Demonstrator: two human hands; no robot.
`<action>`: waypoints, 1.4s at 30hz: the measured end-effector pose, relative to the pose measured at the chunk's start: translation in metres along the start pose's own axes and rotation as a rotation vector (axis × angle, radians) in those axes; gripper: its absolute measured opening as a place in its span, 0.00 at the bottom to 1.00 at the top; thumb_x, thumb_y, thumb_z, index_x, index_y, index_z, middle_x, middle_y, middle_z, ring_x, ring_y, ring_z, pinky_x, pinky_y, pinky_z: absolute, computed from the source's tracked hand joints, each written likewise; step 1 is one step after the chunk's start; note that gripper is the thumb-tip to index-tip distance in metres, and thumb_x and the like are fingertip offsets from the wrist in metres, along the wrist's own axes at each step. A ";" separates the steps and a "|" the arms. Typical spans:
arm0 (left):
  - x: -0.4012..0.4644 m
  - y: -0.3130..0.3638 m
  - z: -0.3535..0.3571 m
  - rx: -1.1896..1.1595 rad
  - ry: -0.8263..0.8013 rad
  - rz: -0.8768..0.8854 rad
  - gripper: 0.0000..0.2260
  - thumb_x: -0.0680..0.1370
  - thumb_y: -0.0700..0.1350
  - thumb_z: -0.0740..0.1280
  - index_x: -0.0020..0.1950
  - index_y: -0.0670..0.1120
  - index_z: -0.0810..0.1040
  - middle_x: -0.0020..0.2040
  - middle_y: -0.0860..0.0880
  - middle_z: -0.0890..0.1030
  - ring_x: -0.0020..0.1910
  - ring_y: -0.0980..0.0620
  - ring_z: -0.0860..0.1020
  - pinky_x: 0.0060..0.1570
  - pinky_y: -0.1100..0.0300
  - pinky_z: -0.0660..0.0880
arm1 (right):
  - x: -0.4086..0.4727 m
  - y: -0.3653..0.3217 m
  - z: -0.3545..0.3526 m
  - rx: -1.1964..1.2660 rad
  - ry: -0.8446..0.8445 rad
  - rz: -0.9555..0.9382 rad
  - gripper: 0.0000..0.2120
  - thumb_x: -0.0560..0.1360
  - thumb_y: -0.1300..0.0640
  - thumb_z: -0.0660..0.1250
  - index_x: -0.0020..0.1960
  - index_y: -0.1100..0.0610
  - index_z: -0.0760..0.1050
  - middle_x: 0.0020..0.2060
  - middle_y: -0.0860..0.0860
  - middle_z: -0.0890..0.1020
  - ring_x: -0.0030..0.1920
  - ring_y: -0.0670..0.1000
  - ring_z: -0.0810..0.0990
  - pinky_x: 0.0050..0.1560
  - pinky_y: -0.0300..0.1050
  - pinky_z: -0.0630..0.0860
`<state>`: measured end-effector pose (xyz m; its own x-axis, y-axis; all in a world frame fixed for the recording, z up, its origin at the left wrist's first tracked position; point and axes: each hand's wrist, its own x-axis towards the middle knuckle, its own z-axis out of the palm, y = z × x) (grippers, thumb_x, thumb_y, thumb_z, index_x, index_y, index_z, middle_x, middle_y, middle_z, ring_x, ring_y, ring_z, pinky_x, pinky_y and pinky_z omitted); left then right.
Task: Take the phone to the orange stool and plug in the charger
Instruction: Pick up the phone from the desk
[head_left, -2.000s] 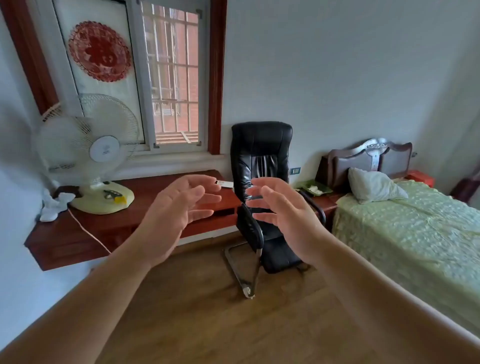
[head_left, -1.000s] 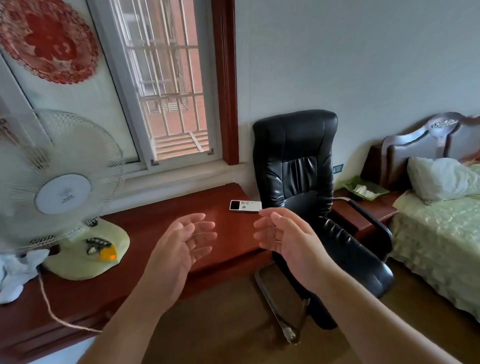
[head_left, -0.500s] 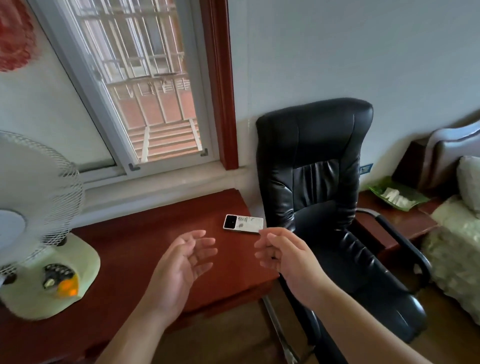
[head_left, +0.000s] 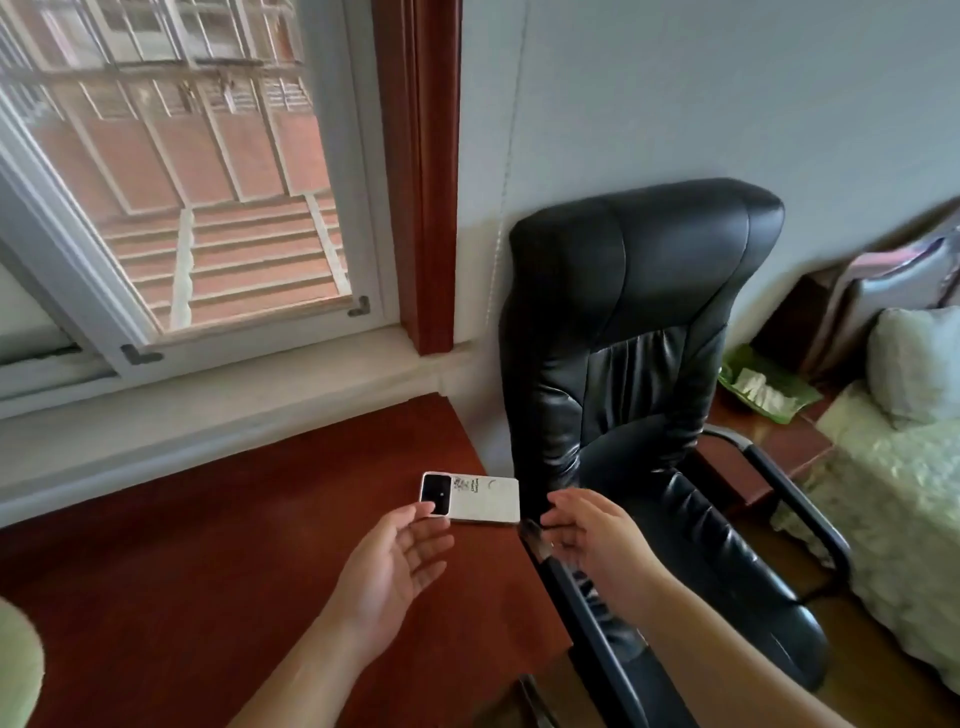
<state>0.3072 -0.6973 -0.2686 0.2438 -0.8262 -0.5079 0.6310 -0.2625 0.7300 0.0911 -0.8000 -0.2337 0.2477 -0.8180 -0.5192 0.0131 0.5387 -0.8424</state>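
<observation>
A white phone (head_left: 470, 497) lies flat, back up, near the right edge of the dark red wooden tabletop (head_left: 208, 545), its black camera square toward the left and small dark markings beside it. The left hand (head_left: 397, 564) reaches in from below with the palm turned inward and the fingers (head_left: 415, 517) spread loosely open; the topmost fingertip is at the phone's camera end, overlapping its lower left corner, though whether it actually touches cannot be told. The right hand (head_left: 592, 540) is held just to the right of the phone, past the tabletop's edge and in front of the chair (head_left: 639, 332), its fingers (head_left: 563, 501) also open and lightly curled, holding nothing and apart from the phone. Both forearms come up bare from the bottom of the view. The chair is black and padded, standing against the wall just beside the tabletop, with a black armrest (head_left: 789, 499) on its far side. Above the tabletop is a window (head_left: 182, 171) with a white frame and a red-brown wooden border. To the right, past the chair, a green tray (head_left: 769, 387) rests on a low wooden surface beside a bed (head_left: 904, 488) with a pale green cover and a pillow (head_left: 914, 358).
</observation>
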 end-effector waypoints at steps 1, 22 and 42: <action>0.015 0.000 -0.002 0.010 0.014 -0.037 0.18 0.75 0.50 0.64 0.61 0.43 0.78 0.51 0.43 0.85 0.48 0.47 0.84 0.46 0.51 0.76 | 0.011 0.003 0.000 0.001 0.021 0.020 0.05 0.76 0.61 0.66 0.50 0.61 0.79 0.34 0.54 0.84 0.35 0.51 0.80 0.37 0.44 0.77; 0.110 -0.021 0.004 0.022 0.250 -0.275 0.15 0.78 0.49 0.60 0.60 0.45 0.78 0.50 0.45 0.85 0.46 0.49 0.83 0.46 0.53 0.76 | 0.200 0.071 -0.016 -0.140 0.113 0.314 0.11 0.73 0.60 0.69 0.56 0.55 0.76 0.43 0.58 0.82 0.40 0.54 0.81 0.37 0.47 0.80; 0.112 -0.026 0.010 0.093 0.337 -0.293 0.15 0.78 0.49 0.60 0.60 0.46 0.79 0.54 0.43 0.85 0.50 0.48 0.84 0.48 0.52 0.74 | 0.221 0.071 -0.007 -0.156 -0.178 0.464 0.12 0.73 0.68 0.69 0.56 0.60 0.76 0.54 0.62 0.82 0.52 0.61 0.83 0.44 0.55 0.83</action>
<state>0.3102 -0.7876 -0.3398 0.3002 -0.5064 -0.8083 0.6443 -0.5173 0.5634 0.1402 -0.9439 -0.4092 0.3545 -0.4455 -0.8221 -0.2788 0.7888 -0.5477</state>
